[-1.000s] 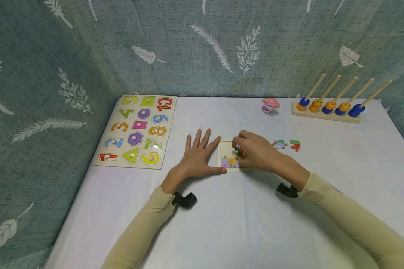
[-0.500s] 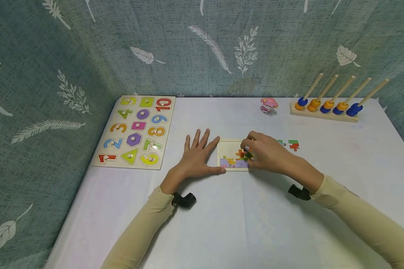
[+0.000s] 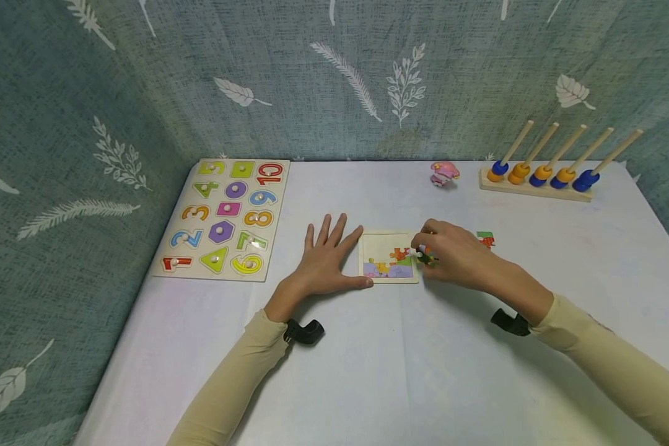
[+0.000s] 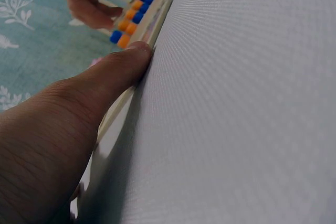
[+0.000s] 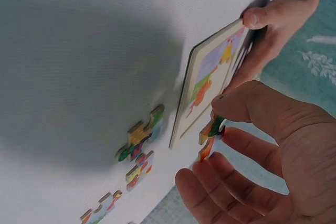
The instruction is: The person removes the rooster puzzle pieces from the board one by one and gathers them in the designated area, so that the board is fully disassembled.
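Note:
My left hand [image 3: 326,266] lies with fingers spread beside the wooden puzzle tray [image 3: 375,244], its thumb on the tray's lower left corner and its index fingertip at the left edge. Several joined pieces fill the tray's bottom and part of its right side. Just right of the tray, my right hand [image 3: 459,255] pinches a jigsaw piece [image 5: 211,132] between thumb and fingers, held above the table. Loose jigsaw pieces lie near it in the right wrist view: a yellow and green one [image 5: 139,136], a smaller one [image 5: 139,170] and another [image 5: 101,209].
A number and shape peg board [image 3: 240,204] lies at the left. Behind the tray stands a small pink figure [image 3: 443,174]. A bead stacker [image 3: 535,189] with upright pegs occupies the back right. A patterned curtain [image 3: 312,80] hangs along the table's far edge.
My right hand has moved right with the piece, from over the tray to beyond its right edge, uncovering more of the tray. My left hand has stayed in place.

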Available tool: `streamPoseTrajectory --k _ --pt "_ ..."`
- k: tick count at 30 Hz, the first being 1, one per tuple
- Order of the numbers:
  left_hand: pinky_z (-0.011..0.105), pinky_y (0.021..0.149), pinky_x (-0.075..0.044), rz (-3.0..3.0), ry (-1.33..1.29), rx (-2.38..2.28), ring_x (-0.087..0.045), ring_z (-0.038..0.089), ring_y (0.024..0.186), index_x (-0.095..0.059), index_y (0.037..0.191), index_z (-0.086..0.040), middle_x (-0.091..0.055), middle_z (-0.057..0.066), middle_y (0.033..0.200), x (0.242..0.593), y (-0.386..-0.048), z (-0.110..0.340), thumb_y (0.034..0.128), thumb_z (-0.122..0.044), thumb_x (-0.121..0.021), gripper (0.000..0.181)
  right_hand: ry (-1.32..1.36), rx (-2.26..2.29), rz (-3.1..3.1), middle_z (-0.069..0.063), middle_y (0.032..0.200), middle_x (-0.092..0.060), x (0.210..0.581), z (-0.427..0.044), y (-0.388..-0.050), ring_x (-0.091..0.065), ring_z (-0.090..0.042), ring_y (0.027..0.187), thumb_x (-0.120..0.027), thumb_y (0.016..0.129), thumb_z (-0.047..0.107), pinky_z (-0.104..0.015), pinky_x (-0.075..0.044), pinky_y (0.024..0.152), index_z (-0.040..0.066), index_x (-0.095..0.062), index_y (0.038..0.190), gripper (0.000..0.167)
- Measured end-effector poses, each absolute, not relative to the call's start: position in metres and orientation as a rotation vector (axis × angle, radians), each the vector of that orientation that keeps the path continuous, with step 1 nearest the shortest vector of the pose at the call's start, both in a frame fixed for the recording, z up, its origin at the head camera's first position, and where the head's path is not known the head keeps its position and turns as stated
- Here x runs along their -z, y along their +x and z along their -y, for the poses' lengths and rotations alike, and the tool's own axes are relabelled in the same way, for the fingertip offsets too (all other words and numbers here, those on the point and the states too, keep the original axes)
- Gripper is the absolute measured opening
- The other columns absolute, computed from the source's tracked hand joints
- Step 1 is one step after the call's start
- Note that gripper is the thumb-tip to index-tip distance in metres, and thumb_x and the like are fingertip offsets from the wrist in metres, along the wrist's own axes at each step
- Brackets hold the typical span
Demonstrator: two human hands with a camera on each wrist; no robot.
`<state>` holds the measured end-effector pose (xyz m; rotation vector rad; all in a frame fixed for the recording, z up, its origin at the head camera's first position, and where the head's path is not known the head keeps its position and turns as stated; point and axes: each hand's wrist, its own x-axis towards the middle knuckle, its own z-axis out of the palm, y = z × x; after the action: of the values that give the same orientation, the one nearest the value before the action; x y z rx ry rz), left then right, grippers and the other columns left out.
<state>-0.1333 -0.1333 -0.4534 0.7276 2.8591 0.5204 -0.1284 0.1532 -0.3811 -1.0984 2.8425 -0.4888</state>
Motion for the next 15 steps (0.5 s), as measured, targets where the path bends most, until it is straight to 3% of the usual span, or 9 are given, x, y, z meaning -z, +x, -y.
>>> streamPoseTrajectory --k 10,15 --pt "0.06 0.114 0.011 -2.857 0.732 -0.513 0.012 0.035 0.151 -0.019 0.162 -0.025 0.001 0.01 0.168 0.454 -0.133 0.134 0.0768 -0.074 -0.067 0.109 -1.057 0.455 -2.848 -0.01 0.1 -0.062 0.381 -0.165 -0.126 -0.055 -0.019 0.077 -0.087 0.073 0.012 -0.035 -0.048 0.067 0.004 -0.073 0.107 0.037" --pt "0.06 0.114 0.011 -2.855 0.731 -0.515 0.012 0.035 0.151 -0.019 0.162 -0.026 0.001 0.01 0.168 0.454 -0.134 0.134 0.0769 -0.074 -0.068 0.109 -1.007 0.427 -2.86 -0.011 0.104 -0.063 0.38 -0.172 -0.124 -0.058 -0.022 0.083 -0.088 0.073 0.014 -0.038 -0.052 0.071 0.005 -0.073 0.108 0.04"
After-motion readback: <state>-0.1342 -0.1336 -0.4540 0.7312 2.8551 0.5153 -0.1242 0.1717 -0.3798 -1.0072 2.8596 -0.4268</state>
